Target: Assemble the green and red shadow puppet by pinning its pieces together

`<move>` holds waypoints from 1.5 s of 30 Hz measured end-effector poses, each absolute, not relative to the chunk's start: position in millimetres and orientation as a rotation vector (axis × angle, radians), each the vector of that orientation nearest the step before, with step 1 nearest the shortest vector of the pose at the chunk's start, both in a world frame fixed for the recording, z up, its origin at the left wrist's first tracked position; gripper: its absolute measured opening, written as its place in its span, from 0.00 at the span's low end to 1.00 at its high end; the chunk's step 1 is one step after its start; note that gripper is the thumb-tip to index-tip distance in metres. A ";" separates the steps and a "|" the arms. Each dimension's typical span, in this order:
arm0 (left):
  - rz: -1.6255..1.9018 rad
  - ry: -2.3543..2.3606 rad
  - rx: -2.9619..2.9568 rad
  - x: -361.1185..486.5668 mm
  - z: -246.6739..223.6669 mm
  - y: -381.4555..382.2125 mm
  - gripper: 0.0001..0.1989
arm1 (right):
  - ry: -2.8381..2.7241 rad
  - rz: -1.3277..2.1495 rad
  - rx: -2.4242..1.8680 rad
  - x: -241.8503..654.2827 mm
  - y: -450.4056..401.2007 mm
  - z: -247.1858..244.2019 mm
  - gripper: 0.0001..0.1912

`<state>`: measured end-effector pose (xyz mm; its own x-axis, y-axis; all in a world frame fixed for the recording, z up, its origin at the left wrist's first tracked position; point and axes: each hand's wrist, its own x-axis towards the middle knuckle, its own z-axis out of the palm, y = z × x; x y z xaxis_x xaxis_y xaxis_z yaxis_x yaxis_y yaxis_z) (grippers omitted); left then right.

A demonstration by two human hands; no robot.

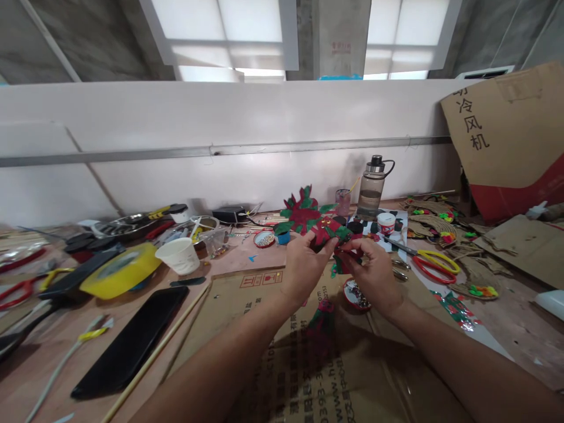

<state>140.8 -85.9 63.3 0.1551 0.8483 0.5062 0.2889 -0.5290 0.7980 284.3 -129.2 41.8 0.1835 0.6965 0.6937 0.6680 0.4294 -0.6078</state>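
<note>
Above a flat cardboard sheet (282,352), both hands grip a red and green flower-shaped craft piece (304,214) that looks like felt, with small gold beads on it. My left hand (304,264) pinches its middle between thumb and fingers. The fingertips of my right hand (374,273) are closed on its lower right edge; whether they also hold something tiny cannot be made out. Just below the right hand is a small round lid (352,296) with shiny beads in it. Another red and green piece (321,320) lies on the cardboard beneath the hands.
On the right are yellow and red scissors (436,264) and rope-like braided pieces (434,226). A water bottle (371,191) stands behind. To the left sit a white cup (178,257), a yellow tape roll (123,270), a black flat slab (132,341) and a thin stick (158,351).
</note>
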 end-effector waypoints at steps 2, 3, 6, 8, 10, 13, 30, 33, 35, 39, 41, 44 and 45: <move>1.392 1.096 1.895 139.9 64.1 -85.8 0.09 | -1.506 0.077 -1.258 284.1 -129.5 41.6 0.06; 1.403 1.112 1.880 139.7 63.8 -85.4 0.09 | -1.504 0.095 -1.256 284.2 -129.4 41.3 0.06; 1.395 1.054 1.756 140.3 60.3 -82.2 0.12 | -1.505 0.127 -1.264 285.4 -128.5 39.4 0.06; 1.348 0.962 1.624 141.7 56.6 -78.7 0.13 | -1.498 0.138 -1.274 286.5 -127.6 37.9 0.07; 1.297 0.876 1.494 144.1 52.7 -75.1 0.14 | -1.481 0.155 -1.283 287.6 -126.5 36.4 0.07; 1.238 0.759 1.326 148.3 48.6 -72.3 0.15 | -1.460 0.191 -1.296 289.0 -124.7 34.4 0.08; 1.245 0.909 1.475 150.0 41.3 -73.6 0.10 | -1.483 0.135 -1.339 289.8 -124.5 31.2 0.07; 1.199 0.880 1.472 149.8 43.1 -74.7 0.08 | -1.499 0.133 -1.338 290.1 -124.5 32.0 0.08; 1.176 0.859 1.461 149.3 46.0 -75.2 0.08 | -1.525 0.129 -1.333 290.1 -125.4 33.3 0.08; 1.160 0.859 1.437 147.5 51.2 -74.2 0.08 | -1.574 0.135 -1.327 291.2 -126.3 34.0 0.08; 1.141 0.906 1.462 146.5 52.5 -73.3 0.08 | -1.573 0.151 -1.329 292.2 -125.6 32.3 0.08; 1.115 0.906 1.517 145.4 52.3 -71.7 0.07 | -1.526 0.210 -1.335 293.3 -124.2 29.0 0.10; 1.123 0.875 1.532 145.3 51.8 -71.2 0.07 | -1.510 0.228 -1.332 293.4 -124.0 28.2 0.10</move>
<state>145.3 -71.2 51.8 0.3059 0.9248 0.2262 -0.0065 -0.2355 0.9718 293.4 -124.0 28.2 0.1826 0.8065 0.5624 0.6041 0.3593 -0.7113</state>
